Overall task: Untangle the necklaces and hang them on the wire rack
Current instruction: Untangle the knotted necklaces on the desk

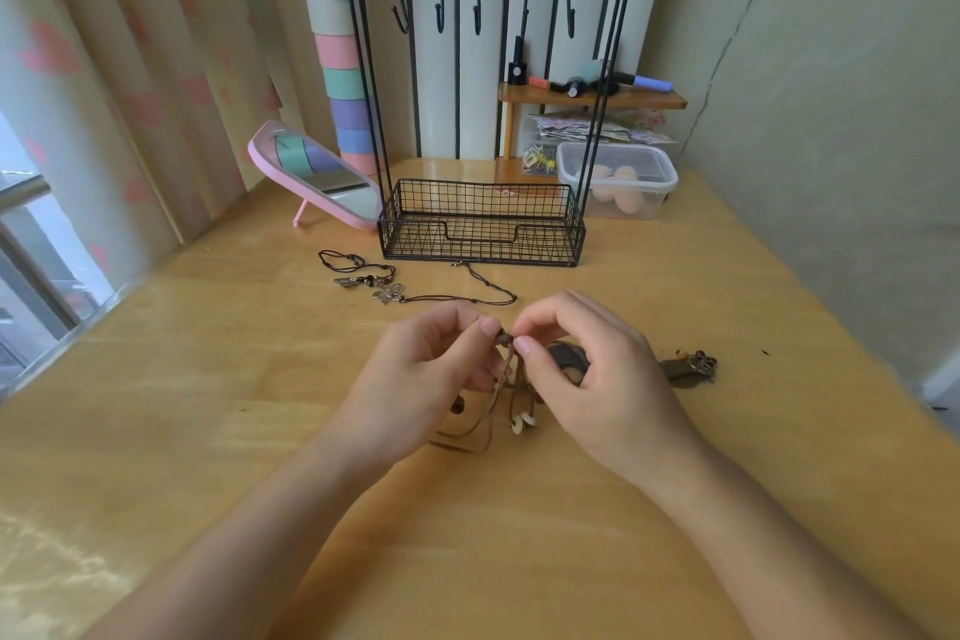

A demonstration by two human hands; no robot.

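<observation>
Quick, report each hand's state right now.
Left hand: pinching the brown cord necklace at its bead.
Right hand: pinching the same necklace.

Two bare arms show at the bottom of the frame, the left arm (249,535) in the lower left and the right arm (779,535) in the lower right. Both are smooth and uncovered all the way to the edge of the picture. The left hand (421,369) and the right hand (597,379), near the middle of the frame, are bare too, and the thumb nails (490,326) that show are short, round and plain.
</observation>
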